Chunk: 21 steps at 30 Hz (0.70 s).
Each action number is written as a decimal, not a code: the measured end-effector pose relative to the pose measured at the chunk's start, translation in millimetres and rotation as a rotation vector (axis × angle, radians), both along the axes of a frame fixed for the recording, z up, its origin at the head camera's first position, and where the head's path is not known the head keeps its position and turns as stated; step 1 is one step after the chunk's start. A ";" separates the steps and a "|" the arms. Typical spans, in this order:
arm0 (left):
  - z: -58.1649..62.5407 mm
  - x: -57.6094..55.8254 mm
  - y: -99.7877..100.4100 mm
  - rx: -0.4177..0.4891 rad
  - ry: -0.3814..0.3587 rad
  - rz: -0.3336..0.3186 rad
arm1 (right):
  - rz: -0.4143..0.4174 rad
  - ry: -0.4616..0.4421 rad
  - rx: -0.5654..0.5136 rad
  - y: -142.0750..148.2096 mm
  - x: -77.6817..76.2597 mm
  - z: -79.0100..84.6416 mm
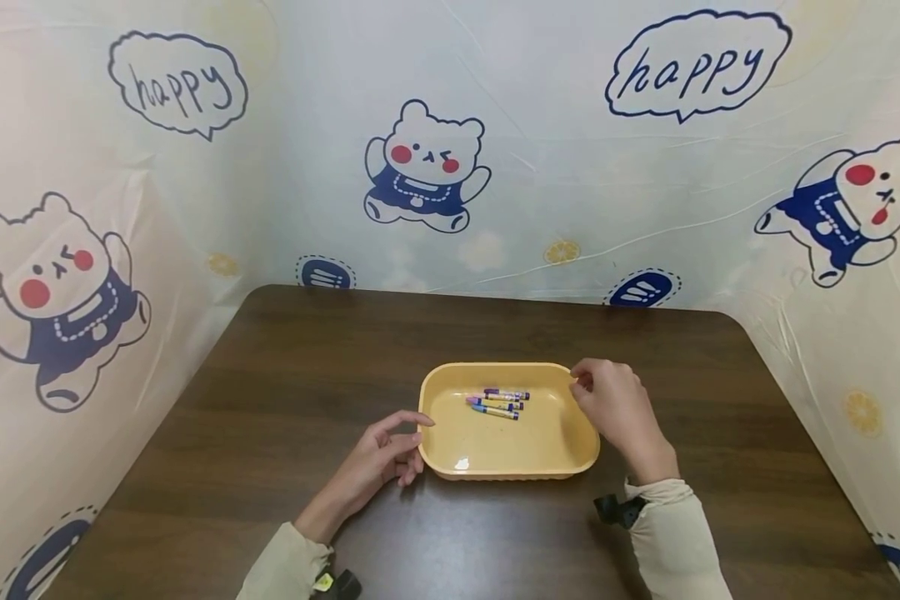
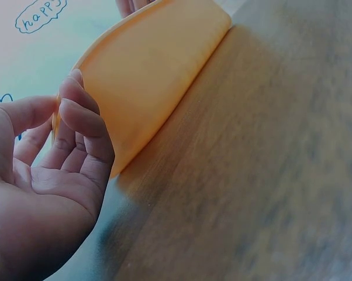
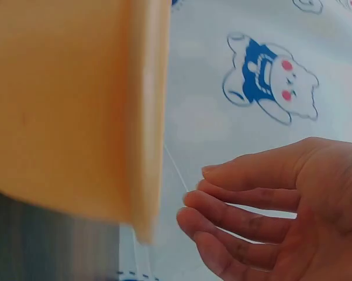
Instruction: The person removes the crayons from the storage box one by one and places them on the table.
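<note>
A yellow plastic tray (image 1: pixel 525 446) with rounded corners stands on the table, and several short crayons (image 1: pixel 498 403) lie together inside it, toward the back. My left hand (image 1: pixel 381 457) holds the tray's left rim between thumb and fingers. In the left wrist view, those fingers (image 2: pixel 85 120) lie against the orange-looking tray wall (image 2: pixel 158 64). At the back right corner is my right hand (image 1: pixel 618 408). The right wrist view shows its fingers (image 3: pixel 240 219) loosely bent with nothing between them, a gap away from the tray rim (image 3: pixel 148 117).
The dark brown wooden table (image 1: pixel 285 375) extends around the tray on all sides. Behind it and at both sides hangs a pale curtain (image 1: pixel 540 150) printed with cartoon bears and "happy" bubbles. Each sleeve carries a black wrist device (image 1: pixel 618 510).
</note>
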State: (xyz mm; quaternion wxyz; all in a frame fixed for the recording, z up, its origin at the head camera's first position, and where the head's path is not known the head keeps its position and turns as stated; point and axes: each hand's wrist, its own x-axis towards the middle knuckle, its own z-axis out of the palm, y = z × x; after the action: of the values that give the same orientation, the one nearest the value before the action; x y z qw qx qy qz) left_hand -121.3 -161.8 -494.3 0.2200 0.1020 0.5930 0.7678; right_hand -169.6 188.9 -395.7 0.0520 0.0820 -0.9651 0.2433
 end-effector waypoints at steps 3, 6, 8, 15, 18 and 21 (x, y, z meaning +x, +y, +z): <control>0.0 2.0 -1.1 -0.002 -0.011 0.004 | 0.009 0.017 0.002 -12.4 0.8 -4.1; -0.2 4.3 -2.0 0.000 -0.024 0.007 | 0.033 0.044 0.006 -25.5 2.5 -6.4; -0.5 5.3 -2.2 0.005 -0.031 0.006 | 0.059 0.073 0.010 -35.3 4.0 -7.4; -0.6 4.3 -2.5 0.011 -0.022 0.011 | 0.166 0.107 0.008 -70.3 5.3 -8.7; -1.1 1.8 -0.8 0.020 -0.015 0.005 | 0.195 0.093 -0.008 -80.5 2.3 -16.3; -1.9 0.7 0.5 0.024 -0.016 -0.002 | 0.239 0.100 -0.007 -87.9 -1.1 -33.8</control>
State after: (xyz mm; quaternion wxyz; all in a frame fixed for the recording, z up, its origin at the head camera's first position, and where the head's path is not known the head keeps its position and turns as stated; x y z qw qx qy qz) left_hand -120.6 -161.3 -496.2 0.2243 0.0993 0.5821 0.7752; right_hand -170.7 101.0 -429.5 0.0712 0.2081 -0.9438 0.2468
